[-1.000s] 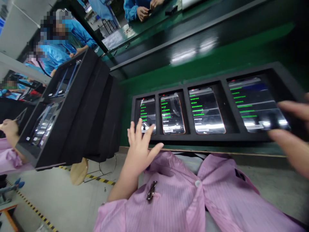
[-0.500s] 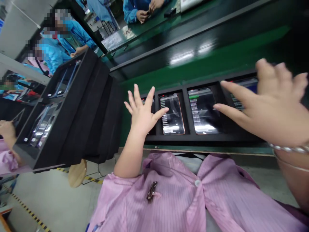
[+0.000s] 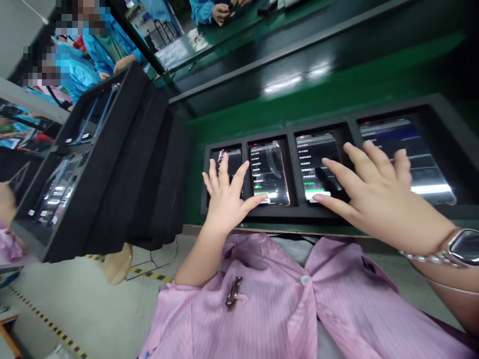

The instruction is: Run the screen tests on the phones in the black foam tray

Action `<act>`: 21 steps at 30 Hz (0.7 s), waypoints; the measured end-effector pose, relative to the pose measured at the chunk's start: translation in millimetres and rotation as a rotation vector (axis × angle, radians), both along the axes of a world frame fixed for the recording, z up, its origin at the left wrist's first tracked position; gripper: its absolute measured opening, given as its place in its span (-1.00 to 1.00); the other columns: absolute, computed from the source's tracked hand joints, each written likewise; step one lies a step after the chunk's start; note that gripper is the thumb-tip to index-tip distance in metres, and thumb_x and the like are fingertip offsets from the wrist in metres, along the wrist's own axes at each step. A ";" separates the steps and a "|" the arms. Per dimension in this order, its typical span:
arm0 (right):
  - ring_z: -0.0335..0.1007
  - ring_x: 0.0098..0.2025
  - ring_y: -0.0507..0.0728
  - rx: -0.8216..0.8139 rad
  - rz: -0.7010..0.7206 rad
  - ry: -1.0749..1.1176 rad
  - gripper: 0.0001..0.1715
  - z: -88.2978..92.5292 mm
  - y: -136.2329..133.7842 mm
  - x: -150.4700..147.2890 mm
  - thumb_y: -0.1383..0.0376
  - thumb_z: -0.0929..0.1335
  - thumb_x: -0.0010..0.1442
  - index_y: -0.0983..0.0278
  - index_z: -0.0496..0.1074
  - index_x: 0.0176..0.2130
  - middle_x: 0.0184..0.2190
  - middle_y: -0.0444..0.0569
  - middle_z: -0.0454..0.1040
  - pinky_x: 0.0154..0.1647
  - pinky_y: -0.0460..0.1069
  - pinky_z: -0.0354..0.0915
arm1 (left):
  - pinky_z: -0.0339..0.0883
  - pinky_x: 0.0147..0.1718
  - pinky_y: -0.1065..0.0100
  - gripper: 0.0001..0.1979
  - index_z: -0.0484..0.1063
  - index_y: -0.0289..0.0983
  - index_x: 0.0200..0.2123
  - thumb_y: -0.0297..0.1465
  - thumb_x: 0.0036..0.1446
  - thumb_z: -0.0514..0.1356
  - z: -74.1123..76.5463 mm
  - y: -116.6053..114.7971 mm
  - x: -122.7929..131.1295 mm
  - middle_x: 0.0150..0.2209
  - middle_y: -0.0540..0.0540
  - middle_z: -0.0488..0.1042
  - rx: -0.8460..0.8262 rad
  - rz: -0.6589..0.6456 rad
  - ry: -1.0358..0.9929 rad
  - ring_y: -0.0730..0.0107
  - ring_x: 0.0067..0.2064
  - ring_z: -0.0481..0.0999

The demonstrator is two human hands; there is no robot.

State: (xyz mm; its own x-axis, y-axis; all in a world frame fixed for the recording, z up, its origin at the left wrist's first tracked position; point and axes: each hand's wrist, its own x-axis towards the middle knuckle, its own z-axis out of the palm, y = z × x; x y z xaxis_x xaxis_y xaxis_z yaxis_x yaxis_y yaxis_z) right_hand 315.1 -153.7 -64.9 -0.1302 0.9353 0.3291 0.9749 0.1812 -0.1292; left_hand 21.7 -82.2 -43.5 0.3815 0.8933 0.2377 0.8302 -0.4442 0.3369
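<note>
A black foam tray [image 3: 269,214] lies on the green bench, with a lit phone in each of its four visible slots. My left hand [image 3: 227,202], fingers spread, is over the leftmost phone [image 3: 234,155]; its thumb reaches the lower part of the second phone [image 3: 270,167]. My right hand [image 3: 385,202] is spread between the third phone [image 3: 310,159] and the rightmost phone [image 3: 430,159], thumb at the third screen's lower edge. Both hands hold nothing. Whether the fingertips touch the glass is hard to tell. Lists of text with green lines show on the middle screens.
Stacked black foam trays [image 3: 123,149] holding more phones stand on the left. A raised rail [image 3: 299,52] runs behind the tray on the bench. Persons in blue work beyond, and another person's arm [image 3: 6,204] shows at the far left. A round stool [image 3: 118,264] stands below.
Both hands have moved down toward the near side of the tray, the right one also leftward, uncovering more of the rightmost phone. The lists on the middle screens have changed, with green lines lower down.
</note>
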 end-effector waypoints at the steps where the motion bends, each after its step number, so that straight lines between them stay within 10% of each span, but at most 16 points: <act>1: -0.17 0.50 0.53 -0.004 -0.002 -0.007 0.03 -0.7 0.4 -0.8 -0.26 -0.09 0.42 0.36 0.22 0.41 0.46 0.28 -0.02 0.38 0.61 -0.10 | -0.44 0.38 -0.49 -0.16 0.27 -0.03 0.39 0.10 0.14 0.38 -3.5 0.0 1.0 0.54 -0.23 -0.13 -0.007 0.003 0.011 -0.39 0.53 -0.34; 11: -0.14 0.50 0.53 -0.006 -0.021 0.013 0.03 2.6 -1.3 -5.8 -0.25 -0.09 0.42 0.38 0.10 0.46 0.44 0.32 0.03 0.40 0.57 -0.11 | -0.29 0.43 -0.39 -0.40 0.38 -0.11 0.26 0.01 0.26 0.33 -10.5 -2.8 4.2 0.48 -0.24 0.07 0.041 -0.015 0.027 -0.25 0.53 -0.16; 21: -0.08 0.47 0.56 0.033 -0.016 -0.013 0.14 -1.4 3.1 -7.3 -0.28 -0.16 0.40 0.50 0.14 0.43 0.41 0.37 0.07 0.37 0.57 -0.05 | -0.35 0.42 -0.42 -0.18 0.26 0.02 0.38 0.19 0.16 0.31 1.6 2.7 10.9 0.54 -0.19 -0.11 -0.154 0.007 0.155 -0.31 0.54 -0.30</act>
